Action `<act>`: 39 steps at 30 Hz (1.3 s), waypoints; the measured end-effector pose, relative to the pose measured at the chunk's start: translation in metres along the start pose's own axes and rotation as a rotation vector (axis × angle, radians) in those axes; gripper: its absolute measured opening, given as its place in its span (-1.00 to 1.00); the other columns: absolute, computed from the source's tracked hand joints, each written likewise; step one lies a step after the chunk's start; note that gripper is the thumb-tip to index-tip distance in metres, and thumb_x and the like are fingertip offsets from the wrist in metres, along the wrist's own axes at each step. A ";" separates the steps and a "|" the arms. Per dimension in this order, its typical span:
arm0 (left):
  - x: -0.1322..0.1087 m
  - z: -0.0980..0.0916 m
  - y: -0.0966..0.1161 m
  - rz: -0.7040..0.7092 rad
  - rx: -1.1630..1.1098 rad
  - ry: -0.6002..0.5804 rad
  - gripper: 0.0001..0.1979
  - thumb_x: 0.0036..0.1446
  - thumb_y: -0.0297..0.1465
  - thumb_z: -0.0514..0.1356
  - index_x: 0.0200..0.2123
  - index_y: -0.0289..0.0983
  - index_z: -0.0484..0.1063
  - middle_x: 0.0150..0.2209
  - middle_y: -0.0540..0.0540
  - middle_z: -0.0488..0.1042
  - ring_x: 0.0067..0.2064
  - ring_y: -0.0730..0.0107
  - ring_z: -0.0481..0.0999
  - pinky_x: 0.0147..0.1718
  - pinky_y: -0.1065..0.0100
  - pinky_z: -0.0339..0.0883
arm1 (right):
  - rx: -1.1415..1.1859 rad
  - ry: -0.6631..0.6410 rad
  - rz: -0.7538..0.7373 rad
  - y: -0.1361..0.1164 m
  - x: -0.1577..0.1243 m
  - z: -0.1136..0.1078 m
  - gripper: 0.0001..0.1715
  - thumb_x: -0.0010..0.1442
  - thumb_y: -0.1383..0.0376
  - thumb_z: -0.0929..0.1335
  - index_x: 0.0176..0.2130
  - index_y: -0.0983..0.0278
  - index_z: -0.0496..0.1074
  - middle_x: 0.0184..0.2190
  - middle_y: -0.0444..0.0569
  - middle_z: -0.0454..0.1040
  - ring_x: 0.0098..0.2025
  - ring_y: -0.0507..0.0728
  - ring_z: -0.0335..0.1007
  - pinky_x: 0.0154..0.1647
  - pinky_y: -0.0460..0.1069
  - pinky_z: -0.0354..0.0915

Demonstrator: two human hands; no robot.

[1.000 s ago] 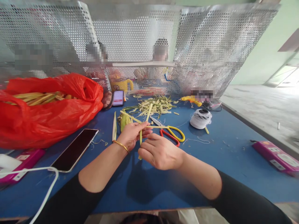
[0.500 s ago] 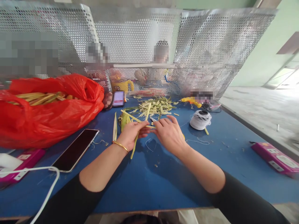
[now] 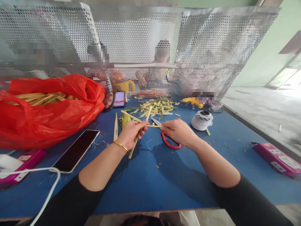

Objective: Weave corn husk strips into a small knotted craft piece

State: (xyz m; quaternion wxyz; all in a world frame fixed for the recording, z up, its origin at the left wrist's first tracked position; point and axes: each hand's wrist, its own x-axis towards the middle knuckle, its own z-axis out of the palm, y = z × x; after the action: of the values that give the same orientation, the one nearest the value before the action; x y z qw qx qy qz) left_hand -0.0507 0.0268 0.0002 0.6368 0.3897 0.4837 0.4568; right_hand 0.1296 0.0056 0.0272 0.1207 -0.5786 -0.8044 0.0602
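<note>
Crossed pale yellow-green plant strips [image 3: 149, 113] are pinched between the thumb and fingers of my left hand [image 3: 132, 133], which wears a gold bangle [image 3: 121, 146]. One strip stretches level across to my right hand [image 3: 177, 130], whose closed fingertips grip its end. Another strip hangs down below my left palm. Red-handled scissors [image 3: 172, 145] lie on the table just under my right hand, which partly covers them. Behind my left hand rests a bundle of green husk [image 3: 125, 120], with a single flat husk strip [image 3: 115, 126] beside it.
A heap of cut strips [image 3: 160, 106] lies at the back. A white thread spool [image 3: 201, 121] and a yellow glue gun [image 3: 192, 102] are to the right. On the left are a red plastic bag [image 3: 51, 122] and a phone [image 3: 76, 151]. A perforated metal screen [image 3: 138, 37] stands behind.
My right hand has moved right and turned, drawing the strip out level from my left hand. The scissors' red handles are now uncovered. My left hand has barely shifted.
</note>
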 end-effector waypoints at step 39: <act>-0.027 0.016 -0.017 0.179 0.558 -0.281 -0.56 -0.05 -0.08 0.21 -0.73 -0.29 0.34 -0.74 0.06 0.19 -0.66 0.58 0.07 -0.63 0.42 -0.10 | 1.095 0.133 0.099 -0.015 -0.002 0.031 -0.71 -0.05 0.14 0.41 -0.58 0.28 0.33 -0.67 -0.24 0.25 -0.65 -0.06 0.14 -0.64 -0.11 0.13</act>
State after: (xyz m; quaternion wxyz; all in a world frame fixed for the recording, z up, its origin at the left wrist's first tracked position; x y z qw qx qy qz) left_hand -0.0343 -0.0052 -0.0053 0.5231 0.6498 0.4613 0.3023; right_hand 0.1079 0.0005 0.0006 0.4516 -0.4709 -0.6180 0.4387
